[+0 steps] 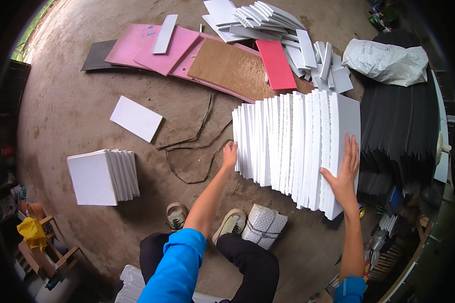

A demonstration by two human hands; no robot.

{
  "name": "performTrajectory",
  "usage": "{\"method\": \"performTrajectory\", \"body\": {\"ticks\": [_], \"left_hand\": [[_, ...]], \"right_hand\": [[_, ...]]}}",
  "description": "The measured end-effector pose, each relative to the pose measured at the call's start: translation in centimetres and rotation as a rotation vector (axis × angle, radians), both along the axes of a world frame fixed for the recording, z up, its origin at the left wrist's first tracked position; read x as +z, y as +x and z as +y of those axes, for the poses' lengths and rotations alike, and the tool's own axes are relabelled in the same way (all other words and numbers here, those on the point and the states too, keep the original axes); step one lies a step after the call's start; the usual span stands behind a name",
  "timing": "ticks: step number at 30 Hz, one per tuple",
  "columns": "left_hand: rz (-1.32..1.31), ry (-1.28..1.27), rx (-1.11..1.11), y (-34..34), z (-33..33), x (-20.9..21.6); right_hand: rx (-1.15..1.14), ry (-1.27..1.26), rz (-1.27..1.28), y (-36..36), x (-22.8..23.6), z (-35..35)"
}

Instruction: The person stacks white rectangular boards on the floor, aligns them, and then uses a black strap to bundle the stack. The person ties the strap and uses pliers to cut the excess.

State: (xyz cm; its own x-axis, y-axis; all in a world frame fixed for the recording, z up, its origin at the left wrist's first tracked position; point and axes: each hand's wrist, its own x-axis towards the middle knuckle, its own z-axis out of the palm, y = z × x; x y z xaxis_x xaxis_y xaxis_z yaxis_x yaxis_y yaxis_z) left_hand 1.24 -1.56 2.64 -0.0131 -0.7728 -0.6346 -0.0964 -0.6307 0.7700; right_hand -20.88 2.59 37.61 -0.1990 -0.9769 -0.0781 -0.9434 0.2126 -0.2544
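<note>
White boards (293, 151): row on edge, packed side by side, on floor (136, 232); 3 o'clock of view centre. Clocks below read from this row.
Right hand (345, 171): on 4 o'clock end; grip spread, palm to end board, thumb over its edge; not clenched.
Left hand (229, 155): at 9 o'clock end, fingers curled beside cord tip; can't tell if grip grasps anything.
Cord (167, 149): black, loose, 9 o'clock.
Single board (136, 118): white, flat, between 9 and 10.
Small stack (91, 179): white, 9 o'clock, farther out.
Bundle (264, 226): bubble-wrapped, tied, 7 o'clock, beside shoe (231, 224).
Red board (276, 65): 12 o'clock.
Brown board (225, 65): 11 o'clock, on pink sheets (126, 45).
Bag (387, 61): white, on black sheets (399, 121), between 1 and 2.
</note>
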Motion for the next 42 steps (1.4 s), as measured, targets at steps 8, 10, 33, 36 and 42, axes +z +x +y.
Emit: {"method": "performTrajectory", "body": {"ticks": [8,10,33,36,42], "left_hand": [[-0.110,0.141,0.049,-5.2,-1.5,-4.4],[-0.100,0.146,0.029,-5.3,-1.4,-5.1],[-0.081,-0.273,0.141,4.2,1.1,-4.4],[-0.239,-0.386,0.093,10.2,-0.4,0.4],[-0.638,-0.472,-0.024,19.1,-1.7,6.5]], "right_hand": [[-0.005,0.001,-0.078,-2.2,-1.0,0.9],[-0.068,-0.008,-0.090,-1.6,-0.6,1.0],[0.155,-0.218,-0.289,-1.7,-0.4,5.3],[0.057,-0.252,-0.618,-2.5,-3.0,6.9],[-0.098,-0.179,-1.313,-4.8,-17.2,6.5]]}}
